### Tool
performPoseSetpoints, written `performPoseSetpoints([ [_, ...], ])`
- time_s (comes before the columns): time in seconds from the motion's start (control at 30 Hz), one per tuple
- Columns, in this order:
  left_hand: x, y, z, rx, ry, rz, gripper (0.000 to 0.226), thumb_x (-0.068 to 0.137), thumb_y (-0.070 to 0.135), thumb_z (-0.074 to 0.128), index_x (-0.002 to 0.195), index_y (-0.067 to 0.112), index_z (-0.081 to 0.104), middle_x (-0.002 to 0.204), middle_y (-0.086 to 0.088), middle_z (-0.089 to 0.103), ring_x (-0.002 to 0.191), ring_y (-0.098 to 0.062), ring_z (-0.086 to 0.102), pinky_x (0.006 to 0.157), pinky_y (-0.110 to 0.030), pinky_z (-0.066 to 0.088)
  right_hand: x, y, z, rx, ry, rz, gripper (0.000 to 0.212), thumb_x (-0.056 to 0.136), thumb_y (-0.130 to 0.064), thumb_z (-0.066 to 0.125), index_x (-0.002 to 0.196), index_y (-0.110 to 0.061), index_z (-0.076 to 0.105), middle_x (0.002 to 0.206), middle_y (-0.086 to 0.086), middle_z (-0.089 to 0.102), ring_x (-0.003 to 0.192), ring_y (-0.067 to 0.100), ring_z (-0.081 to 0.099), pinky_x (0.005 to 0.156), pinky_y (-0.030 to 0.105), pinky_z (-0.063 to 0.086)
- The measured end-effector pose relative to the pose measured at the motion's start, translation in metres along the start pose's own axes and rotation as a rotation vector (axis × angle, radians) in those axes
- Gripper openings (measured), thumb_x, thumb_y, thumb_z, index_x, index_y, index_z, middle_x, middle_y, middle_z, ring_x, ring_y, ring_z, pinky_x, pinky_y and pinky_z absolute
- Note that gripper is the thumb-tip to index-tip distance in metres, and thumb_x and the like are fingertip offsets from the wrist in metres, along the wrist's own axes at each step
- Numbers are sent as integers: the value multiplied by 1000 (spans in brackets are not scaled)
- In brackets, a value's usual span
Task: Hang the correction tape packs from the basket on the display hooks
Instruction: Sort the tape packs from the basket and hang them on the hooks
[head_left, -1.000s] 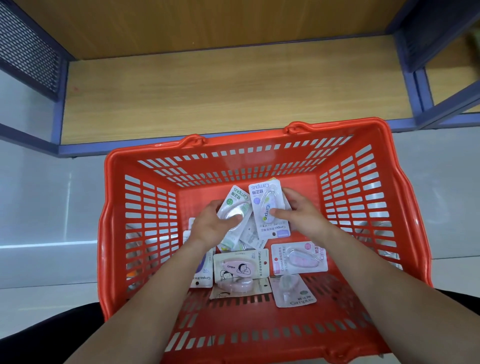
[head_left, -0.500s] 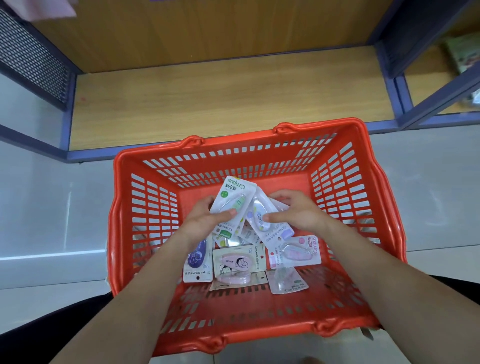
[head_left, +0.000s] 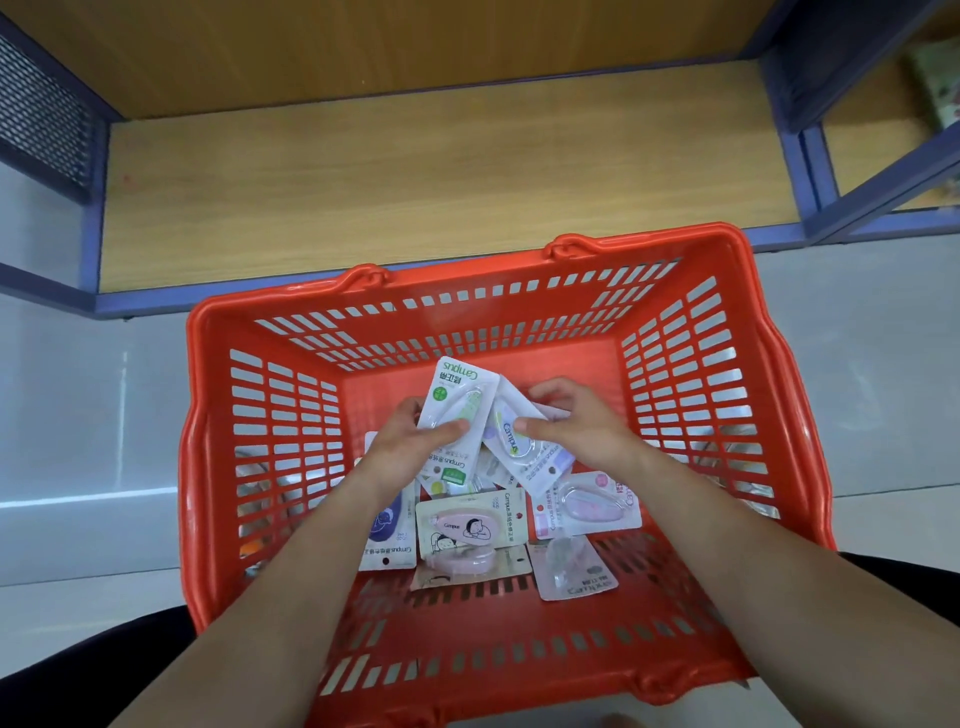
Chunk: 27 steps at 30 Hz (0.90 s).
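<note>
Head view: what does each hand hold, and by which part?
The left hand pinches the green pack at mid-length, thumb on its blister. The right hand pinches the purple pack toward its far end.

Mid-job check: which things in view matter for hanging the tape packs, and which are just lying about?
For the job:
left hand, gripping the green correction tape pack
right hand, pinching the lilac correction tape pack
pink cartoon pack, loose
red basket
Display hooks: not in view.

Lying about:
wooden shelf
mesh side panel
tiled floor
</note>
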<state>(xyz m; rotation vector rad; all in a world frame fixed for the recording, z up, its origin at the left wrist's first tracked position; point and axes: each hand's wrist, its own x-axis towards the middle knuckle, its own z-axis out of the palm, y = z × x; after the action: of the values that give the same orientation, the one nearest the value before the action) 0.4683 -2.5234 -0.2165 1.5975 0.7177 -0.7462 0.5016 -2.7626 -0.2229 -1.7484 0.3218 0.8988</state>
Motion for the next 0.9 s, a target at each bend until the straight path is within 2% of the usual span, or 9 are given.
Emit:
performPoseSetpoints([
  [0.1,1,-1,2,-42,66,-4,43,86,36,80,120,19,59,110,-2,75,97,-23,74,93,-49,58,-3,-1,-3,95,-11,11,60,73,-9,90,122,-16,55,114,2,70,77,3,72,57,22,54],
  [0.17,1,-1,2,-53,104,-8,42,85,40,80,117,21,59,110,-2,74,102,-24,72,96,-50,56,-2,0,-6,62,35,0,74,69,-5,92,130,-20,53,115,5,70,84,7,72,64,23,57],
  [0.23,-1,0,0,-42,93,-4,46,86,41,79,122,21,58,114,0,72,106,-21,69,94,-42,54,0,-1,-6,70,106,-10,83,68,-6,93,137,-24,49,119,4,68,98,13,71,79,30,60],
  [0.3,-5,3,-2,-15,61,11,50,88,41,77,129,21,56,117,4,70,106,-14,65,85,-33,48,1,-1,-6,138,157,-17,80,73,-2,89,135,-26,46,117,-2,67,103,12,69,84,32,59],
  [0.5,-7,0,-6,52,4,-8,63,86,45,79,136,20,50,126,4,65,118,-20,61,96,-35,45,2,-8,0,184,224,-53,39,84,-4,80,115,-19,62,104,-1,74,99,19,73,83,33,60],
  [0.6,-12,-2,-3,104,-14,-9,54,86,37,80,130,23,51,119,3,68,103,-14,67,81,-27,53,1,-11,0,190,143,-45,56,77,-3,86,121,-23,57,107,-1,72,96,15,71,70,21,56],
  [0.67,-13,-4,-3,106,-11,-17,54,85,35,82,128,23,52,118,3,70,101,-15,70,85,-32,57,1,-14,0,140,129,-41,68,76,-1,86,130,-23,51,110,-3,68,95,11,68,63,14,52],
  [0.83,-14,8,-19,-49,27,10,45,85,23,82,122,20,57,114,-3,74,90,-21,77,75,-39,64,4,-11,-17,80,275,-60,66,80,1,79,135,-24,53,107,-9,65,105,17,66,73,24,53],
  [0.9,-15,15,-18,-29,-3,66,45,83,22,83,121,23,59,115,0,74,91,-17,77,74,-34,62,3,-10,-20,49,248,-67,71,80,0,79,140,-26,52,115,-3,66,107,18,67,81,31,57],
])
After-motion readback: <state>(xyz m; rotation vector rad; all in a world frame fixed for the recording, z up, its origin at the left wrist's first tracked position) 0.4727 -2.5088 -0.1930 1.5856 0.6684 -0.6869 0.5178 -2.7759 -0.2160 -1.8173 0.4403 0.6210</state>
